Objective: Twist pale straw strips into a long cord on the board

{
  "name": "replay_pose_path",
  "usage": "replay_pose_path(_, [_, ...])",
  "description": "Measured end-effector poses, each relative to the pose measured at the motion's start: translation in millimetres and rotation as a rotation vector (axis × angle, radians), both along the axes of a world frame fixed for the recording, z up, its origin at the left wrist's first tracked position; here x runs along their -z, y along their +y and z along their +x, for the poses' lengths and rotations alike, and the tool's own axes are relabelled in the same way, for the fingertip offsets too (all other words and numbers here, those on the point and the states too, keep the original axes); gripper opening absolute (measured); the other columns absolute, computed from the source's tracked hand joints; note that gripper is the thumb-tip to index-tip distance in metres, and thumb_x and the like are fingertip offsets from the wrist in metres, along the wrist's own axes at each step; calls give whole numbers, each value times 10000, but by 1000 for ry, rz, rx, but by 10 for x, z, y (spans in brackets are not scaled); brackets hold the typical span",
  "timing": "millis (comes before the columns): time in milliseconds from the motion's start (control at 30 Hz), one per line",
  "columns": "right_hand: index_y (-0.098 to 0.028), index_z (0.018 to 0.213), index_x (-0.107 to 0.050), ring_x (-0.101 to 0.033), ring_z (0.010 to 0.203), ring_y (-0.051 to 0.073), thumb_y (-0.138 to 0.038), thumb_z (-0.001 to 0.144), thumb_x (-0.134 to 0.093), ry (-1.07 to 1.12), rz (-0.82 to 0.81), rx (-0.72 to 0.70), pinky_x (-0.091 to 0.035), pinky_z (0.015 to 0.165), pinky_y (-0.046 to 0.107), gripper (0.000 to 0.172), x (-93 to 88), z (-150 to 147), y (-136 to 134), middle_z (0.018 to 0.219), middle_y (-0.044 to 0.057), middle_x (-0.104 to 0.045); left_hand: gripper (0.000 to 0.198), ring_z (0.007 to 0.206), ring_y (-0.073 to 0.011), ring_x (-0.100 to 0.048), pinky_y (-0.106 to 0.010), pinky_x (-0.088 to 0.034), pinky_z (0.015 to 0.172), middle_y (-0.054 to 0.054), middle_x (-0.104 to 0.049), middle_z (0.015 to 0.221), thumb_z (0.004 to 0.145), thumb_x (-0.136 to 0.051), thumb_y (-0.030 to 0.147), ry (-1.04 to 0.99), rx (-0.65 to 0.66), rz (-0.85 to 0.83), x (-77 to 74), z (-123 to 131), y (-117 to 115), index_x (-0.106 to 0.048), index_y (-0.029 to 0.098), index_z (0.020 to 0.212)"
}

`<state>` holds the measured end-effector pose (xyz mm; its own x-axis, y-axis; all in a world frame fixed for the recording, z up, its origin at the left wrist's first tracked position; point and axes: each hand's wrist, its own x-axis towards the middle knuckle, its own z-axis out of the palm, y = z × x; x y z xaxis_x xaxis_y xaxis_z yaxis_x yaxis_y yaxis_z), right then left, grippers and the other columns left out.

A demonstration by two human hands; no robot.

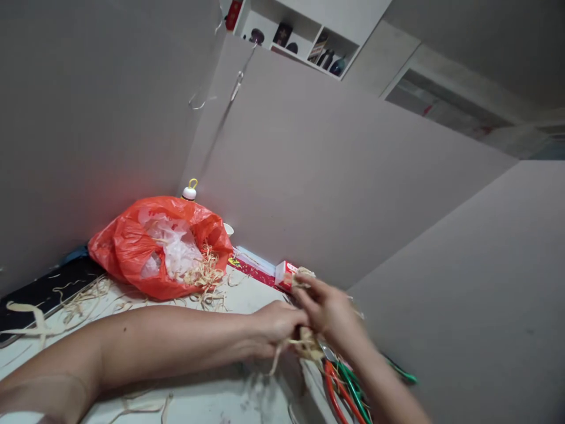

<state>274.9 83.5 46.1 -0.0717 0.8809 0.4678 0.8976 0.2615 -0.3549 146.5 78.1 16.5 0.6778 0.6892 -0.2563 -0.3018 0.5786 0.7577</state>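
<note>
My left hand (280,324) reaches across from the left, its fingers closed round a bundle of pale, straw-like strips (310,347). A loose strand hangs below the fist. Close beside it, my right hand (329,309) has bent fingers, slightly blurred, around a pale piece of similar look; its exact shape is partly hidden. Beneath the right wrist lie tools with orange-red handles (332,388) and green handles (353,388). Their working ends are mostly covered.
An open red plastic bag (128,247) holds white plastic and curly pale shavings (207,271). Behind stands a white-topped bottle (189,192) with a yellow loop. A red-and-white box (285,274) sits by the wall. Scraps litter the white table (229,388) and a black flat object (48,294).
</note>
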Motion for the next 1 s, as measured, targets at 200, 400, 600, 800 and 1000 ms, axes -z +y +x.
replay_pose_path(200, [-95,997,-673,-602,553,202,-393,772,-491,157,-79,48,-464,559,291,416,1184,-223,652,664,88,-690,286,320,-70,-397,-187,-319,375,23,-428,384,752,-397,25,222,-234,-82,753,-122,464,-413,150,495])
replay_pose_path(400, [-118,1029,-624,-574,611,213,-448,755,-496,243,-58,169,-426,592,296,448,1303,-244,912,710,81,-665,222,355,-66,-433,-181,-371,398,30,-462,417,768,-449,54,252,-280,-74,796,-101,718,-445,139,563])
replay_pose_path(600, [-156,887,-636,-512,481,189,-469,700,-561,280,-114,212,-365,492,269,372,1341,-194,1152,523,10,-588,223,349,-62,-421,-183,-379,395,35,-451,418,789,-439,65,311,-297,-44,796,-22,916,-439,139,579])
replay_pose_path(800, [-170,793,-617,-520,467,175,-390,675,-607,299,-220,195,-356,481,258,250,1405,-163,1211,507,-2,-595,181,358,-81,-455,-201,-402,398,24,-472,419,781,-479,88,393,-309,-7,773,-16,906,-469,131,606])
replay_pose_path(1000, [-177,780,-600,-488,420,144,-303,651,-629,312,-304,180,-332,444,234,183,1430,-157,1191,463,-35,-553,203,346,-78,-437,-186,-368,369,32,-458,399,785,-474,87,460,-285,42,693,-57,815,-459,140,590])
